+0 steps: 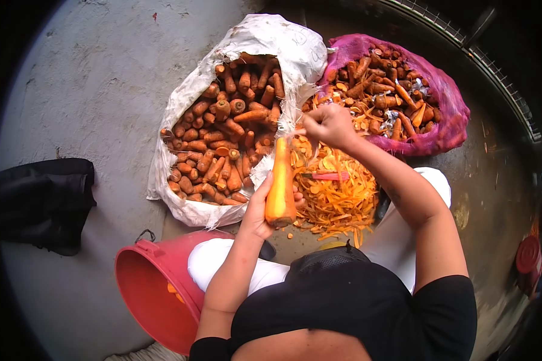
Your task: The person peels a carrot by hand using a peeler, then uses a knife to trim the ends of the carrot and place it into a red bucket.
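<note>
A large, bright orange peeled carrot [280,186] stands nearly upright in my left hand [260,210], its thick end toward me. My left fingers are wrapped around its lower part. Just beyond the narrow end is my right hand [331,124], with fingers pinched together; what they hold, if anything, is blurred. Below that hand lies a heap of carrot peelings [337,204] with cut pieces mixed in. A red-handled tool [331,176] rests on the heap, its working end hard to make out.
An open white sack [177,108] full of unpeeled carrots [223,150] lies ahead to the left. A pink mesh sack [454,114] with more carrots is at right. Left of my leg, a red bucket [156,256] tilts, orange pieces inside. Black cloth [45,204] lies far left.
</note>
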A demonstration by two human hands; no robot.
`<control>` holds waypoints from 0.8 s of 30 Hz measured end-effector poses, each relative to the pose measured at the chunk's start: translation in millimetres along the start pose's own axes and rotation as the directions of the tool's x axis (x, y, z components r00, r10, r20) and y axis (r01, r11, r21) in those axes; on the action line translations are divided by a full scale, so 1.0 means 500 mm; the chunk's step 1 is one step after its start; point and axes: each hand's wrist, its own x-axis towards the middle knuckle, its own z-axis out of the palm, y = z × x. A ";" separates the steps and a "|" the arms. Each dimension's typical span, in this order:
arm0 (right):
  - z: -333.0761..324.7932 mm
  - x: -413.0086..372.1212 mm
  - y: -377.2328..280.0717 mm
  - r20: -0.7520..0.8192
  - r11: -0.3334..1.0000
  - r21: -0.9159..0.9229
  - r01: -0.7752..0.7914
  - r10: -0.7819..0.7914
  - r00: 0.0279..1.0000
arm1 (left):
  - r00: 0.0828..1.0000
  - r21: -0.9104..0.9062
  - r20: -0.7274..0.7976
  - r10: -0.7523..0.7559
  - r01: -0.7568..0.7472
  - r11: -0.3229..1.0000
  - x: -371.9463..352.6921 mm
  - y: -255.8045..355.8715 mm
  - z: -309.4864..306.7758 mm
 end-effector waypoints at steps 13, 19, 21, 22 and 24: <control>0.033 -0.064 -0.094 0.092 0.855 0.021 0.519 -0.518 0.850 | 0.999 -0.053 0.010 -0.039 0.040 0.998 0.035 -0.017 0.017; 0.039 -0.066 -0.085 0.079 0.861 0.093 0.500 -0.507 0.858 | 1.000 -0.012 -0.011 -0.014 0.014 1.000 0.024 -0.017 0.039; 0.042 -0.064 -0.087 0.066 0.866 0.113 0.487 -0.495 0.866 | 0.999 0.022 0.048 -0.003 0.002 1.000 0.023 -0.013 0.031; 0.045 -0.062 -0.088 0.055 0.865 0.119 0.488 -0.497 0.866 | 0.998 0.027 0.057 0.003 -0.004 1.000 0.021 -0.010 0.033; 0.039 -0.053 -0.079 0.076 0.918 0.080 0.389 -0.395 0.916 | 0.996 0.060 0.084 -0.019 0.014 0.998 0.011 -0.009 0.034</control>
